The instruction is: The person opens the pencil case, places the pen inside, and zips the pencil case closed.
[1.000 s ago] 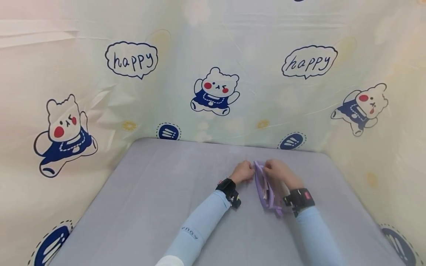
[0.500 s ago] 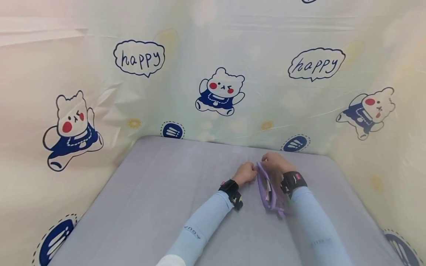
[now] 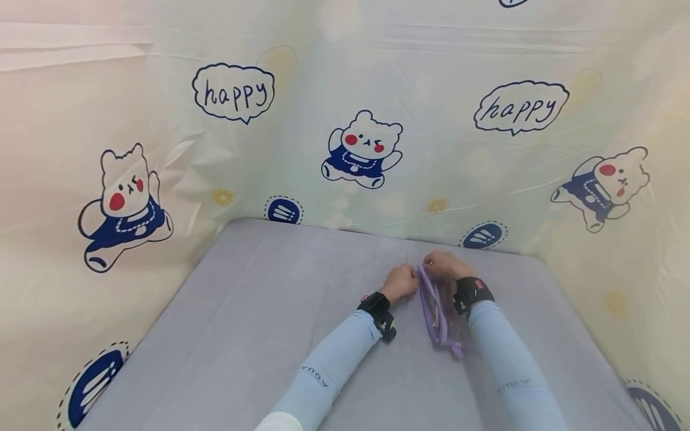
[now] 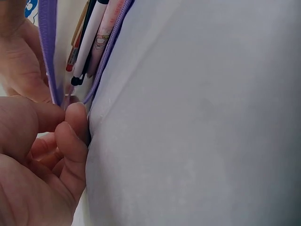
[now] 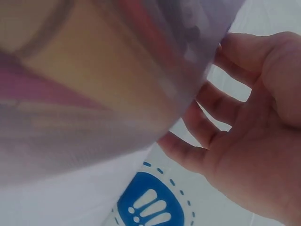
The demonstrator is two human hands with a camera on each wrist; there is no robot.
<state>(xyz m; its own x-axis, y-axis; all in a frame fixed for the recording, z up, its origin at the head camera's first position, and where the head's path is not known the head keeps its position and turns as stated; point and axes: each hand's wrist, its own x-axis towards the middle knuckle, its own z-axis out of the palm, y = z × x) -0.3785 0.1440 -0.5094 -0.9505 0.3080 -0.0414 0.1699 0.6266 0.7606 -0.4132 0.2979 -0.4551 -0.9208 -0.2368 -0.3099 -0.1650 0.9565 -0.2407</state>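
Observation:
A see-through pencil pouch (image 3: 442, 326) with purple zip edging stands on the grey surface, its zipped mouth parted. Inside it, the left wrist view shows a white pen (image 4: 89, 42), a pink pen (image 4: 104, 40) and other slim items. My left hand (image 3: 401, 282) pinches the far end of the pouch between thumb and finger, at the end of the zip. On the pouch's right side, my right hand (image 3: 446, 264) holds the same far end, the thumb at its edge and the fingers behind the clear wall (image 5: 117, 89).
The grey padded surface (image 3: 280, 311) runs back to a pale curtain (image 3: 431, 60) printed with cartoon bears and "happy" bubbles. Curtain also hangs on both sides. A short purple tab (image 3: 457, 349) sticks out at the pouch's near end.
My right hand has shifted along the pouch to its far end, its wrist moving away from me. The pouch's mouth looks narrower. My left hand keeps its pinch; the head view has turned slightly left.

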